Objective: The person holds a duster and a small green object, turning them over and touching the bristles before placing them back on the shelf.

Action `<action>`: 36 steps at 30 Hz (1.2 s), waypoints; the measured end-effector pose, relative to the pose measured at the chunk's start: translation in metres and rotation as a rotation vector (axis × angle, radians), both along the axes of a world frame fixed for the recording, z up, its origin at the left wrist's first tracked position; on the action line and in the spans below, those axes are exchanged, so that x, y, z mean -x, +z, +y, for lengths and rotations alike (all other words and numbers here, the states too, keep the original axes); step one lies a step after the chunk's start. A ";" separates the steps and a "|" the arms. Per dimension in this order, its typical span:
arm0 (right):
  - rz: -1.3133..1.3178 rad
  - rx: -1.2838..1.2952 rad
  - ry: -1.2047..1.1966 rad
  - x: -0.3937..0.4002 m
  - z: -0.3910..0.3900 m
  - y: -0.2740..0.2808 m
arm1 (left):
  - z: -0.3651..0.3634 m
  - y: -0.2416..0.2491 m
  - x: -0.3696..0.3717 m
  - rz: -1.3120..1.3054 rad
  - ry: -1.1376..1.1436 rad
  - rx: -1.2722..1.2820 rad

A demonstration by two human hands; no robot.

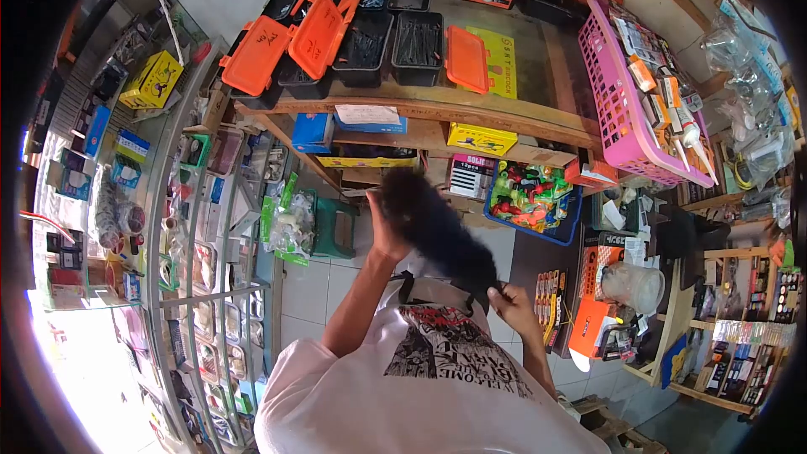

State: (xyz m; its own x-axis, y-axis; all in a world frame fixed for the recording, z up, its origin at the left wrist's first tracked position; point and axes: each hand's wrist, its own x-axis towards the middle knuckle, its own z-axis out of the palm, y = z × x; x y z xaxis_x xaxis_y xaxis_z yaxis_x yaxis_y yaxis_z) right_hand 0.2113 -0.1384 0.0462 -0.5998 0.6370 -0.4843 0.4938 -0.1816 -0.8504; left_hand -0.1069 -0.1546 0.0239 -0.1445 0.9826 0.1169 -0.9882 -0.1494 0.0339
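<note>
A dark, fluffy duster is held across the front of the white printed shirt. Its thick end lies against my left hand, whose fingers are partly hidden behind the dark fibres. At the duster's lower right end, my right hand is closed round its narrow tip. Just beyond the duster is the front of a wooden counter, with a yellow box and a blue box on the shelf under its top.
Black bins with orange lids stand on the counter. A pink basket is at the right, above a blue tray of colourful items. Glass shelving lines the left. A green stool stands on the tiled floor.
</note>
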 end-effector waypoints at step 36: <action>0.080 -0.257 -0.241 0.009 -0.054 -0.033 | 0.002 0.013 -0.013 0.031 0.071 0.292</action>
